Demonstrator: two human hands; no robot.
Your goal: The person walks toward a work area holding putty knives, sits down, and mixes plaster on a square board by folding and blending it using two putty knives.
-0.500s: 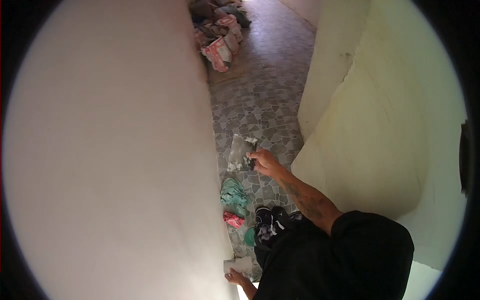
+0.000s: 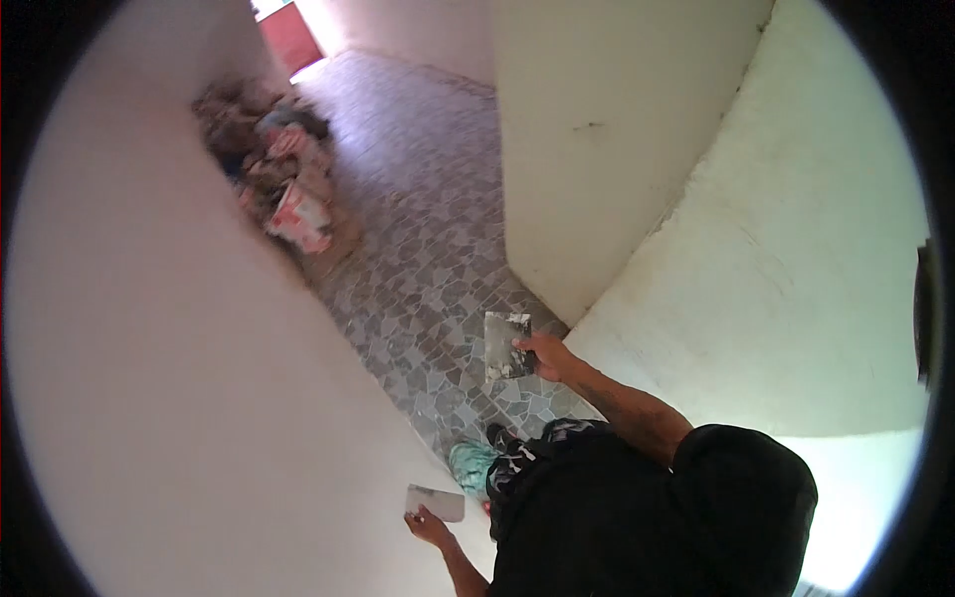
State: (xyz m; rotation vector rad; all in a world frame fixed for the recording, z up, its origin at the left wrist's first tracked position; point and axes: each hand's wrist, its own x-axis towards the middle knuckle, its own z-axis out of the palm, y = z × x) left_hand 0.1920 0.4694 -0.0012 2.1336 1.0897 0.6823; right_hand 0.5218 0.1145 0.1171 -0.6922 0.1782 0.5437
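Observation:
My right hand (image 2: 543, 356) grips a flat, rectangular putty knife (image 2: 504, 348), its grey blade smeared with white compound. It is held out in front of my body, above the tiled floor. Lower left, my left hand (image 2: 430, 525) pinches a second flat, pale putty knife (image 2: 438, 503). That blade is close to the smooth white wall (image 2: 249, 418); I cannot tell whether it touches. A green cloth or bag (image 2: 472, 466) lies on the floor by my shoes (image 2: 505, 439), partly covered by my body.
Along the left wall farther on lies a heap of crumpled sacks and rubbish (image 2: 288, 179). A grey stone-patterned floor (image 2: 418, 229) runs between walls. On the right stand a wall corner (image 2: 567, 179) and a pale wall surface (image 2: 786, 259). A red panel (image 2: 288, 40) shows far off.
My view has turned left, so the sacks sit lower and more of the passage shows. My left hand has risen, shifting left with its blade. My right hand appears slightly lower and farther right.

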